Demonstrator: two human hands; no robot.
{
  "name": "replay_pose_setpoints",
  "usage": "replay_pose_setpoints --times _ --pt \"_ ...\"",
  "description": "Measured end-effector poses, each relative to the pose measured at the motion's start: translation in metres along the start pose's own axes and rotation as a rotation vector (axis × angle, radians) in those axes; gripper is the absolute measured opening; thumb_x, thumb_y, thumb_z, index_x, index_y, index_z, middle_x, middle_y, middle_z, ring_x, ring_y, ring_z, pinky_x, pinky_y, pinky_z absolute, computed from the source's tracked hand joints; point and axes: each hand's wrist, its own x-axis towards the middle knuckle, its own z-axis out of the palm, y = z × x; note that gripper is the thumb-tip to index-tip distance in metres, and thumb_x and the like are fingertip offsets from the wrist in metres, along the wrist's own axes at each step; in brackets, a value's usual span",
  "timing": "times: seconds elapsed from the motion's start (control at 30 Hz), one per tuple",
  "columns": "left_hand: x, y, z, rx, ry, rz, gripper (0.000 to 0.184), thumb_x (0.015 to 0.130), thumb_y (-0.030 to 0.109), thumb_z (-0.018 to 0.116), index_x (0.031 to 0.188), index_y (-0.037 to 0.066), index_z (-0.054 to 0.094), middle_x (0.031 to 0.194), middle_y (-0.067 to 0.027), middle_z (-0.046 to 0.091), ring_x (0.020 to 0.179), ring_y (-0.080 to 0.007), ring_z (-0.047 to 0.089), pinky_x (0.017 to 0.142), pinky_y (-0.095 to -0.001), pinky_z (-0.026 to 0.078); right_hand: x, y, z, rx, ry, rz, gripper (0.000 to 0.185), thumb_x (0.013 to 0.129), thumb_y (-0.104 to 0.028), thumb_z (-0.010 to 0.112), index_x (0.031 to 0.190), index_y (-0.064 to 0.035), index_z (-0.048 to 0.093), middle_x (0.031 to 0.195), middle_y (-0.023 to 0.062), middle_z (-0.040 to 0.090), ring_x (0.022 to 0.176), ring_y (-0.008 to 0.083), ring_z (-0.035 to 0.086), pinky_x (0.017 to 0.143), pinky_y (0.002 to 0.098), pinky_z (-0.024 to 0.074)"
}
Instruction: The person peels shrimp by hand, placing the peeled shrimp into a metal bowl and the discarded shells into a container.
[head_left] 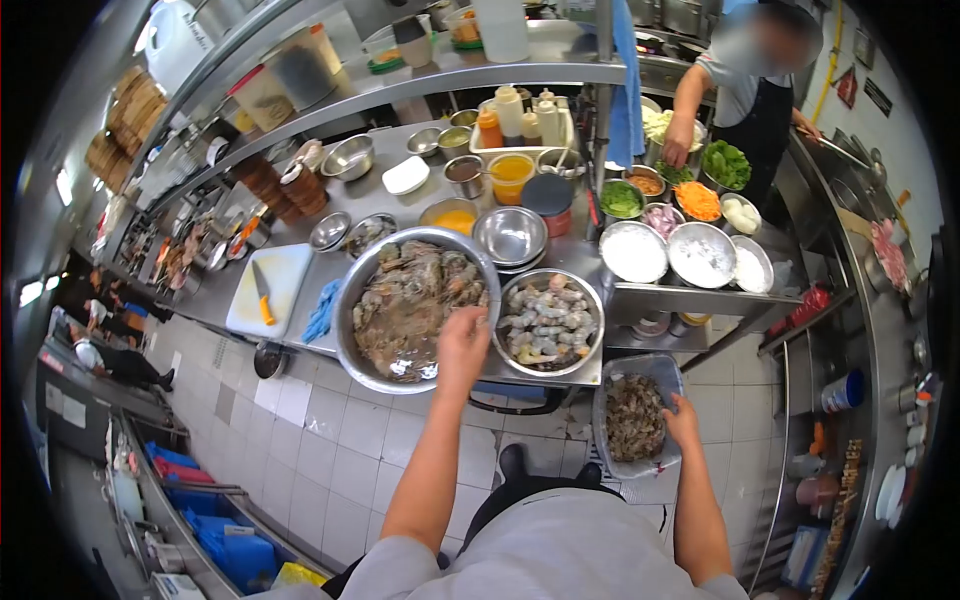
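My left hand is over the right rim of a large metal bowl of unpeeled shrimp in cloudy liquid. Its fingers are curled together, and whatever they hold is hidden. Right of it stands a smaller metal bowl of peeled grey shrimp. Down at the floor, my right hand is at the right edge of a bag-lined bin with a heap of shrimp shells inside. The fingers of that hand look slightly apart, with nothing visible in them.
A knife lies on a white cutting board beside a blue cloth. Stacked metal bowls and squeeze bottles stand behind. At the right, a co-worker's hand reaches over containers of cut vegetables. An overhead shelf spans the counter.
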Motion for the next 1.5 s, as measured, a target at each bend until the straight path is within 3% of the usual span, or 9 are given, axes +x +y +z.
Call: replay_pose_setpoints --times 0.13,0.3,0.53,0.73,0.97,1.07,1.17,1.33,1.5 --pt "0.022 -0.061 -0.081 0.394 0.083 -0.122 0.021 0.083 0.008 0.063 0.101 0.000 0.068 0.102 -0.0218 0.068 0.095 -0.0376 0.064 0.086 -0.0435 0.051 -0.001 0.013 0.005 0.105 -0.081 0.063 0.047 0.079 -0.009 0.073 0.124 -0.0015 0.061 0.121 0.0170 0.064 0.111 0.0286 0.062 0.095 0.0369 0.0492" --pt "0.035 -0.110 -0.142 0.915 -0.316 -0.550 0.027 0.080 0.020 0.066 0.102 0.005 0.071 0.106 -0.0208 0.069 0.104 -0.0381 0.064 0.089 -0.0438 0.051 -0.002 0.003 -0.004 0.134 -0.143 0.092 0.042 0.081 -0.008 0.072 0.121 -0.0004 0.062 0.110 0.0138 0.067 0.101 0.0243 0.064 0.091 0.0350 0.0502" --pt "0.019 -0.127 -0.120 1.135 -0.689 -0.436 0.032 0.077 0.024 0.069 0.105 0.009 0.072 0.113 -0.0173 0.069 0.104 -0.0346 0.066 0.089 -0.0459 0.052 0.000 -0.015 0.007 0.213 -0.290 0.111 0.035 0.085 -0.009 0.069 0.118 0.0000 0.063 0.098 0.0094 0.068 0.092 0.0200 0.063 0.083 0.0328 0.0517" --pt "0.018 -0.136 -0.127 0.946 -0.670 -0.358 0.035 0.075 0.017 0.067 0.108 0.005 0.070 0.106 -0.0209 0.069 0.103 -0.0365 0.066 0.090 -0.0451 0.051 0.005 0.003 0.022 0.282 -0.314 0.083 0.034 0.088 -0.008 0.066 0.120 0.0008 0.060 0.091 0.0059 0.066 0.077 0.0142 0.061 0.071 0.0293 0.0516" --pt "0.021 -0.122 -0.168 0.589 -0.243 -0.373 0.031 0.078 0.013 0.067 0.108 0.005 0.070 0.100 -0.0234 0.069 0.094 -0.0385 0.067 0.083 -0.0423 0.053 0.004 0.001 0.012 0.359 -0.343 0.107 0.032 0.089 -0.007 0.065 0.120 0.0019 0.059 0.091 0.0052 0.066 0.074 0.0130 0.060 0.068 0.0273 0.0505" --pt "0.027 -0.116 -0.164 0.066 -0.057 -0.447 0.029 0.088 0.009 0.065 0.116 -0.002 0.064 0.093 -0.0104 0.071 0.083 -0.0193 0.068 0.074 -0.0300 0.052 0.008 -0.024 0.004 0.384 -0.327 0.037 0.034 0.089 -0.006 0.065 0.122 0.0008 0.059 0.095 0.0066 0.067 0.079 0.0136 0.062 0.072 0.0278 0.0517" --pt "0.036 -0.078 -0.146 -0.083 -0.022 -0.293 0.035 0.090 0.002 0.065 0.124 -0.003 0.057 0.097 -0.0069 0.068 0.087 -0.0120 0.064 0.073 -0.0228 0.049 0.008 -0.092 -0.018 0.425 -0.257 -0.073 0.038 0.087 -0.009 0.068 0.123 -0.0018 0.062 0.100 0.0116 0.070 0.090 0.0193 0.066 0.082 0.0317 0.0531" --pt "0.036 0.011 -0.072 -0.570 -0.121 -0.334 0.037 0.090 0.001 0.064 0.126 -0.002 0.055 0.100 -0.0077 0.066 0.091 -0.0124 0.065 0.076 -0.0236 0.052 0.002 -0.225 -0.068 0.489 -0.270 -0.298 0.043 0.084 -0.011 0.072 0.126 -0.0080 0.062 0.115 0.0111 0.065 0.104 0.0232 0.063 0.089 0.0352 0.0514" --pt "0.006 0.057 0.044 -0.774 -0.510 -0.440 0.033 0.092 0.006 0.064 0.124 0.000 0.056 0.102 -0.0059 0.067 0.089 -0.0095 0.064 0.071 -0.0201 0.051 -0.012 -0.286 -0.088 0.318 -0.145 -0.707 0.050 0.080 -0.013 0.075 0.128 -0.0105 0.061 0.125 0.0124 0.059 0.116 0.0311 0.055 0.099 0.0388 0.0447"
